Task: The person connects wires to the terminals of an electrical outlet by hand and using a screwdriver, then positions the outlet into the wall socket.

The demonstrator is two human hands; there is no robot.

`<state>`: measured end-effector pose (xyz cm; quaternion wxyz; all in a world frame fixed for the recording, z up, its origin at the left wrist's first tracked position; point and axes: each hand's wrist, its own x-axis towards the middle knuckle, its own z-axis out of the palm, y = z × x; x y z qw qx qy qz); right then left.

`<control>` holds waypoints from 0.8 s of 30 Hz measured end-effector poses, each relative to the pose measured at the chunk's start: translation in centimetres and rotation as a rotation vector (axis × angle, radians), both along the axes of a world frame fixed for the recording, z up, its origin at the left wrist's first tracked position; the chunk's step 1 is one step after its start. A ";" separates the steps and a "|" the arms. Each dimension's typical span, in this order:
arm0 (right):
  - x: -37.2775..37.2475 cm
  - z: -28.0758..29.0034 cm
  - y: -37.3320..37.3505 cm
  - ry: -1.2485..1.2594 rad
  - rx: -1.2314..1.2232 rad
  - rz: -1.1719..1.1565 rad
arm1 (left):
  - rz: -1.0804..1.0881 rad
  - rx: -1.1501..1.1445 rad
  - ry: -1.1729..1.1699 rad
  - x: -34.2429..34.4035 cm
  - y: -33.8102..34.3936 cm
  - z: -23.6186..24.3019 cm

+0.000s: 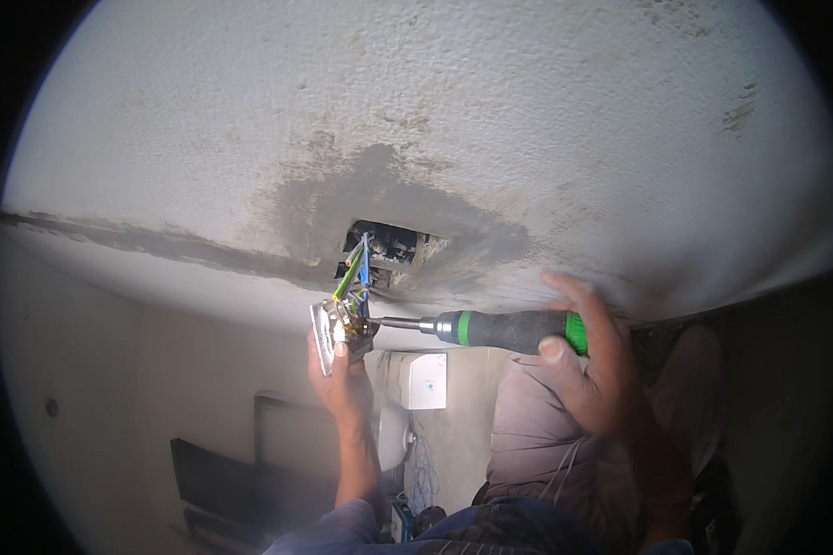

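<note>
My left hand [344, 384] pinches a wall socket or switch [324, 339] by its sides, its pale plate turned to the left and its metal terminals toward the right. Blue and green-yellow wires [350, 277] run from it up into the wall box [395, 243]. A screwdriver [518, 331] with a black and green handle lies level, its tip at the terminals. At the handle's green end is my right hand [597, 375], with the thumb against the handle and the forefinger raised above it, slightly blurred. The exact contact of the tip with a screw is too small to make out.
Dark grey plaster [315, 203] surrounds the box in the rough white wall [574, 111]. Below lie a white box [428, 381], a coil of pale cable [423, 472] and dark panels [222, 481] at the lower left. My trousered legs [546, 425] are at the lower right.
</note>
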<state>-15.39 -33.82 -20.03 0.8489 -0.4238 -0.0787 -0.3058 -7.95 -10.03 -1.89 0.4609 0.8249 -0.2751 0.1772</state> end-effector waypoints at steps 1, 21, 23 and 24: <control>-0.1 -0.3 -0.2 0.024 -0.076 -0.022 | 0.003 -0.008 -0.008 0.0 -0.2 -0.2; 1.2 -0.8 -1.6 -0.053 0.056 -0.288 | -0.014 -0.217 -0.048 -0.7 -1.5 -3.7; 0.3 -2.0 -2.6 0.074 0.112 -0.249 | -0.019 -0.240 -0.027 -0.3 -0.9 -4.0; -0.5 -2.9 -3.8 0.182 0.055 -0.355 | -0.039 -0.265 0.001 0.1 -1.3 -4.2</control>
